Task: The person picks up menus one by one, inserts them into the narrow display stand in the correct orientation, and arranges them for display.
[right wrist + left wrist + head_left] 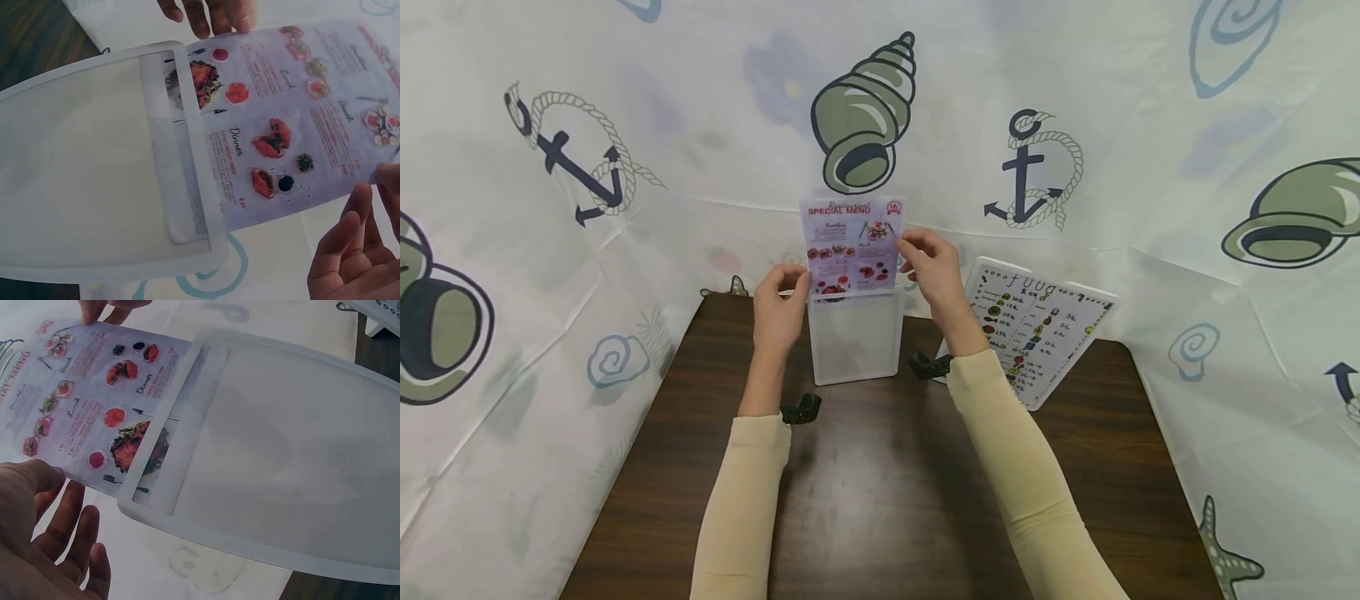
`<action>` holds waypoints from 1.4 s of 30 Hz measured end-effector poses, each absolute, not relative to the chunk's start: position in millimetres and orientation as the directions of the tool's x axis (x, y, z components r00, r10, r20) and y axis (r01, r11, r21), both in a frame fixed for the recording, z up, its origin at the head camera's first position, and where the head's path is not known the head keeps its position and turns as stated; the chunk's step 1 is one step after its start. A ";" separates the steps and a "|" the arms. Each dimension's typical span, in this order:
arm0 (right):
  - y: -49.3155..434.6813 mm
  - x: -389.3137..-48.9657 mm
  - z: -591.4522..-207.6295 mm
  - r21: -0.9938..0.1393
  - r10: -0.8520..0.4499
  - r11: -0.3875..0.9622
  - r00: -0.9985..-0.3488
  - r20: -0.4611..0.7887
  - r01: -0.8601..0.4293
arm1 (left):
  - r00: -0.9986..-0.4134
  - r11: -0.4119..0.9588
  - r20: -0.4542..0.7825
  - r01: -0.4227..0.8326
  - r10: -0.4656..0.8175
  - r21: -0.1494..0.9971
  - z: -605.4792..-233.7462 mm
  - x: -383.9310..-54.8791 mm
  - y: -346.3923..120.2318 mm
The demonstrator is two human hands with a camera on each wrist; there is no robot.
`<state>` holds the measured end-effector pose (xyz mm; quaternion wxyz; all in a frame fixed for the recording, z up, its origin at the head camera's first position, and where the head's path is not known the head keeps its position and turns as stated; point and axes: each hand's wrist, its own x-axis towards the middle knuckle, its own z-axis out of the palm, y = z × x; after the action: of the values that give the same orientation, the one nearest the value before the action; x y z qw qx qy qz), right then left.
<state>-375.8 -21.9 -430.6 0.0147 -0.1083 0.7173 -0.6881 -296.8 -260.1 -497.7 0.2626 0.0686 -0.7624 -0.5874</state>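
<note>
A printed restaurant menu sheet [854, 242] stands partly out of the top of a white-rimmed menu holder [856, 340]. Its lower end, with the food pictures, sits inside the slot, seen through the panel in both wrist views. My left hand [780, 307] pinches the sheet's left edge just above the holder's rim, thumb in front. Higher up, on the opposite edge, my right hand [932, 271] pinches the sheet between thumb and fingers. The remaining fingers of the left hand [56, 525] are spread behind the sheet.
To the right, a second white stand [1037, 333] with a handwritten, drawn menu leans back on the dark wooden table [865, 508]. A patterned cloth [700, 150] with shells and anchors hangs behind the table's far edge.
</note>
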 end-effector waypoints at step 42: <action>-19.6 -374.0 -435.0 -0.972 -0.122 -0.014 -0.964 0.236 -0.236 | -0.845 0.285 0.354 0.253 -0.400 0.925 -487.4 -301.0 -262.6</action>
<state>-374.0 -19.6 -435.0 -0.0406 -0.1277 0.7010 -0.7004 -301.0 -262.6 -487.4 0.2739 0.0489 -0.7532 -0.5960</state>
